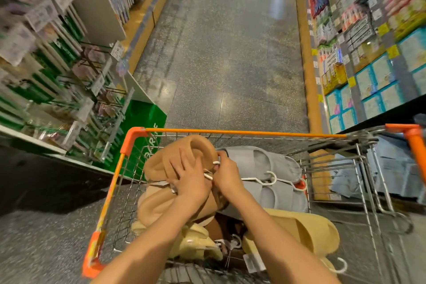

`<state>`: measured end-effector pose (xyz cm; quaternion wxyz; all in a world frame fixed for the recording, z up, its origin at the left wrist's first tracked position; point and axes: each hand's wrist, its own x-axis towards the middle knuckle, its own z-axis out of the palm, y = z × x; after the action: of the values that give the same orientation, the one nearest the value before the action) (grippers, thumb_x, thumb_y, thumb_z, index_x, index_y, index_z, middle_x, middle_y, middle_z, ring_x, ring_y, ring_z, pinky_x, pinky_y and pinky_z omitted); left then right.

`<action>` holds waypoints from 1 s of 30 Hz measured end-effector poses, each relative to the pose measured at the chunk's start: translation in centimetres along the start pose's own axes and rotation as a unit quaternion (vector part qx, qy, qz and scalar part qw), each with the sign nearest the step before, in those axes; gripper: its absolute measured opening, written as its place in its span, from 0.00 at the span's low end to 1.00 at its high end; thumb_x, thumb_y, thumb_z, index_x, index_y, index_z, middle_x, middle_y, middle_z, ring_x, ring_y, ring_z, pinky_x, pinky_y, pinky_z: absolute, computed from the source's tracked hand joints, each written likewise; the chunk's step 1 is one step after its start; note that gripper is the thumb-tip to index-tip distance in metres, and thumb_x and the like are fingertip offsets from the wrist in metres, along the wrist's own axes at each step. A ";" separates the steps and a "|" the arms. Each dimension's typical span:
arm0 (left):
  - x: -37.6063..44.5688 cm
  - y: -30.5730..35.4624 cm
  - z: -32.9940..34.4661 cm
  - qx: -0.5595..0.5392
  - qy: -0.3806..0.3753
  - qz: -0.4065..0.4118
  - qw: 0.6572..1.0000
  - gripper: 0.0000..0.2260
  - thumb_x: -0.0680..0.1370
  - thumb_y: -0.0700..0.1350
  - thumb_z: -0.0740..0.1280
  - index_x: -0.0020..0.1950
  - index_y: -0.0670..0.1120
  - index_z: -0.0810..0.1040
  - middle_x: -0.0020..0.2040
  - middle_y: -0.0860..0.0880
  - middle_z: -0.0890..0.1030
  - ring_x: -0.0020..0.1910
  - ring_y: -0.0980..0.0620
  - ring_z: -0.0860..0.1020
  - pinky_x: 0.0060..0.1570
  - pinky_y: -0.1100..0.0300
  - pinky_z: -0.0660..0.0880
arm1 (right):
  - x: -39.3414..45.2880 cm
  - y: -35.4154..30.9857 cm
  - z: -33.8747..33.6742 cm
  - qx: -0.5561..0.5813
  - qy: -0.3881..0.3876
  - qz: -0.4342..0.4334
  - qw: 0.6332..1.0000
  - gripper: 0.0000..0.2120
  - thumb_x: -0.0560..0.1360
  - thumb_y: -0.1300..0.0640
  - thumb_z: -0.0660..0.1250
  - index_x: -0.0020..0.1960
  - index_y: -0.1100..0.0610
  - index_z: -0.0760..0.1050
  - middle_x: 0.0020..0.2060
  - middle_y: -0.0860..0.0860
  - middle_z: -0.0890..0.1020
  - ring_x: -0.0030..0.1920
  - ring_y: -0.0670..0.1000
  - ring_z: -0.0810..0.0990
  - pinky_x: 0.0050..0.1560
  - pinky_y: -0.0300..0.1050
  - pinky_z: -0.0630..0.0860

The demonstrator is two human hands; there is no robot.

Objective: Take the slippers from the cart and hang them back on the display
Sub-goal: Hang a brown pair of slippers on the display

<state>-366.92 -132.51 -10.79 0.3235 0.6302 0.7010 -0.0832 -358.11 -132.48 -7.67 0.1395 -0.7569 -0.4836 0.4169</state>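
Note:
A wire cart (242,132) with orange trim holds several pairs of foam slippers on white hangers. The tan pair (175,157) lies at the cart's left. My left hand (187,176) grips the tan pair from above. My right hand (227,176) pinches that pair's white hanger (210,175) just beside it. A grey pair (269,175) with its white hook lies to the right. A yellow pair (306,235) lies nearest me. The display (92,80) with hooks and hanging slippers stands at the left, blurred.
Shelves of goods line both sides of the aisle. A green sign (143,120) stands at the foot of the left rack. A second cart (391,168) sits against the right of mine. The speckled floor (230,53) runs ahead.

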 end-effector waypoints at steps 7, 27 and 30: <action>-1.6 -0.4 1.2 0.009 0.033 -0.009 0.999 0.33 0.76 0.51 0.59 0.76 0.55 0.45 0.74 0.43 0.29 0.72 0.33 0.34 0.63 0.27 0.58 | -1.0 -0.1 -0.8 -0.113 -0.017 -0.028 0.993 0.16 0.74 0.63 0.58 0.61 0.57 0.68 0.52 0.59 0.80 0.53 0.62 0.77 0.46 0.48 0.73; -9.3 8.8 -2.6 -0.030 0.215 0.153 0.964 0.30 0.74 0.52 0.63 0.73 0.44 0.59 0.77 0.41 0.41 0.76 0.40 0.40 0.70 0.34 0.50 | -8.1 -1.4 -13.7 -0.223 0.173 -0.172 0.944 0.14 0.75 0.61 0.58 0.60 0.59 0.71 0.57 0.59 0.76 0.57 0.63 0.75 0.52 0.55 0.72; -13.3 13.4 -2.7 -0.039 0.227 0.213 0.950 0.30 0.74 0.52 0.62 0.73 0.46 0.59 0.77 0.40 0.45 0.76 0.40 0.41 0.71 0.36 0.48 | -12.4 0.3 -19.0 -0.227 0.227 -0.175 0.931 0.13 0.75 0.61 0.59 0.58 0.60 0.72 0.56 0.61 0.76 0.57 0.64 0.75 0.52 0.55 0.72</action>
<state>-355.36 -139.59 2.66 0.1903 0.7540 0.6080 0.1598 -345.66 -139.53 9.98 0.1404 -0.7465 -0.6453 0.0815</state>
